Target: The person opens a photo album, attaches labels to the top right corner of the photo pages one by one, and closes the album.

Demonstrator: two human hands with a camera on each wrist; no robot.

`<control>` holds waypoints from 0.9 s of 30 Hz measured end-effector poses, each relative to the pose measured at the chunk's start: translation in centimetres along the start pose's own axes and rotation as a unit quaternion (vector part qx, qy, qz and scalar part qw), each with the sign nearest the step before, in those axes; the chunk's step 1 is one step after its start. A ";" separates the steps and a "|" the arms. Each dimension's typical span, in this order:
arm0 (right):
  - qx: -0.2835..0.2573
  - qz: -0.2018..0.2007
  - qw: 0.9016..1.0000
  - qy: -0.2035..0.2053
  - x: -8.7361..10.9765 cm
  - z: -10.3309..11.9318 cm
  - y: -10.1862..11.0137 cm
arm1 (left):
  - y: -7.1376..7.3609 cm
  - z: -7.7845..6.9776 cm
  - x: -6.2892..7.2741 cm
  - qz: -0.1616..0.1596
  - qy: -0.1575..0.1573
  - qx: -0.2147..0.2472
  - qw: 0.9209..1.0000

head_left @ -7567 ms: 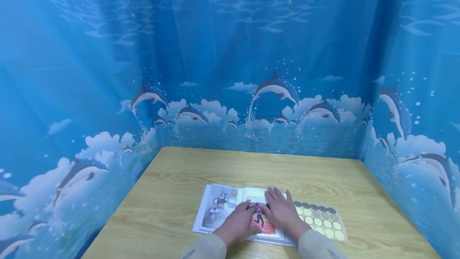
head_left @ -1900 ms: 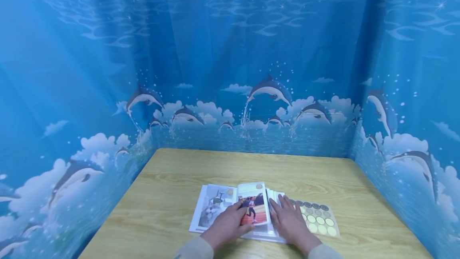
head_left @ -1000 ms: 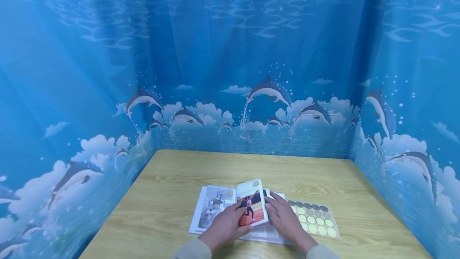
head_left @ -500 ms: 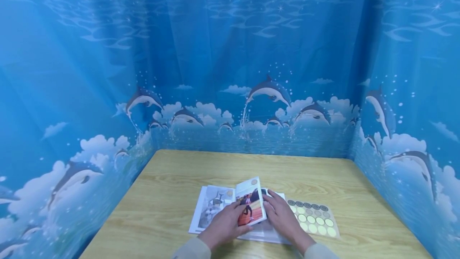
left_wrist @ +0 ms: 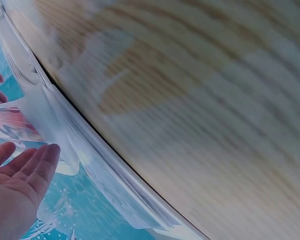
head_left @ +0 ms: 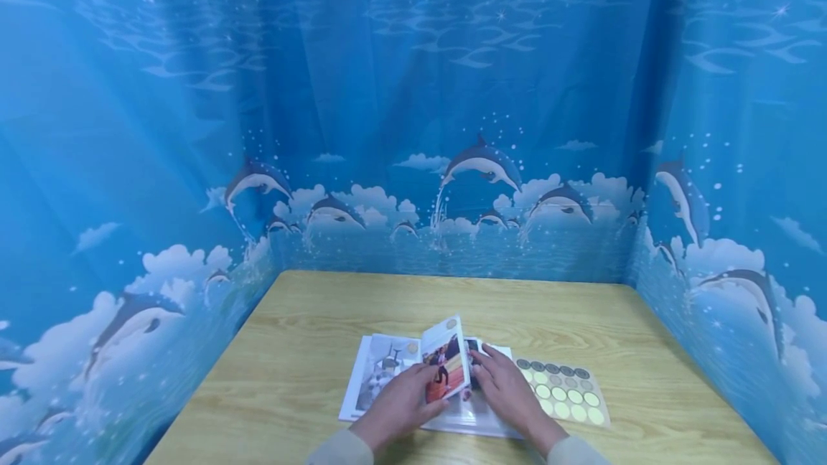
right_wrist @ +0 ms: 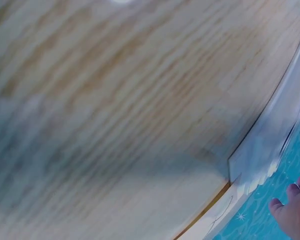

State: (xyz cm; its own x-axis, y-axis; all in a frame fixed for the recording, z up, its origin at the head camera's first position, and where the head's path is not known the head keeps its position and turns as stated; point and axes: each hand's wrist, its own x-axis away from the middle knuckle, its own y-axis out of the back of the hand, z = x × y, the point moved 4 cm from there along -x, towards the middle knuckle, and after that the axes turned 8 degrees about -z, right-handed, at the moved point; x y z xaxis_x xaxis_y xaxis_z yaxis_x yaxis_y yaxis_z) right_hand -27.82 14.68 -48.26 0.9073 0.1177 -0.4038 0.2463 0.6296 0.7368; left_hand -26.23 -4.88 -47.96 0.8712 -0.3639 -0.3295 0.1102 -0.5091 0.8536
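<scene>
An open photo album (head_left: 352, 397) lies on the wooden table, a grey picture of a drum kit on its left page. One album page (head_left: 448, 372) with a colour photo of a runner stands tilted up, leaning left. My left hand (head_left: 402, 399) rests against this page, its fingers over the photo's left side; in the left wrist view those fingers (left_wrist: 42, 172) are extended beside clear plastic sleeves. At the raised page's right edge is my right hand (head_left: 510, 392), fingers forward over the right side of the album. Under the raised page another photo (head_left: 474, 345) partly shows.
Right of the album lies a sheet of round stickers (head_left: 577, 397), dark ones in the back row and pale yellow ones in front, partly behind the right hand. Blue dolphin-print curtains (head_left: 413, 128) stand around the table (head_left: 310, 307) on the back and sides.
The runner page lay flat under both hands at first, then rose and has tilted steadily further left. The right hand moved from the album's right side to the page's edge, uncovering a photo beneath.
</scene>
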 end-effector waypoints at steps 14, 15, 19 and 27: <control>0.050 0.051 0.997 0.019 0.9 -2.4 -0.5 | 1.0 0.8 0.8 -0.046 -0.004 0.068 0.997; 0.054 0.057 0.997 0.021 1.1 -2.5 -0.5 | 1.0 0.9 0.8 -0.052 -0.006 0.074 0.996; 0.067 0.073 0.995 0.023 1.5 -2.9 -0.6 | 1.4 1.2 0.9 -0.080 -0.013 0.115 0.990; 0.075 0.084 0.993 0.027 1.8 -3.0 -0.7 | 3.0 2.5 1.6 -0.101 0.043 0.248 0.963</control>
State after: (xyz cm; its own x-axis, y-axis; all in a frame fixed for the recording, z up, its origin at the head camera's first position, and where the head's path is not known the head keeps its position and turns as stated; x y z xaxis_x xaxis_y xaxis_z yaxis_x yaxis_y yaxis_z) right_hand -27.37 16.76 -51.20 0.9212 0.2553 -0.2935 0.1440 0.4771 0.8670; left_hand -25.73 -8.89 -46.94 0.8947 -0.1643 -0.4154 0.0576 -0.8798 0.4719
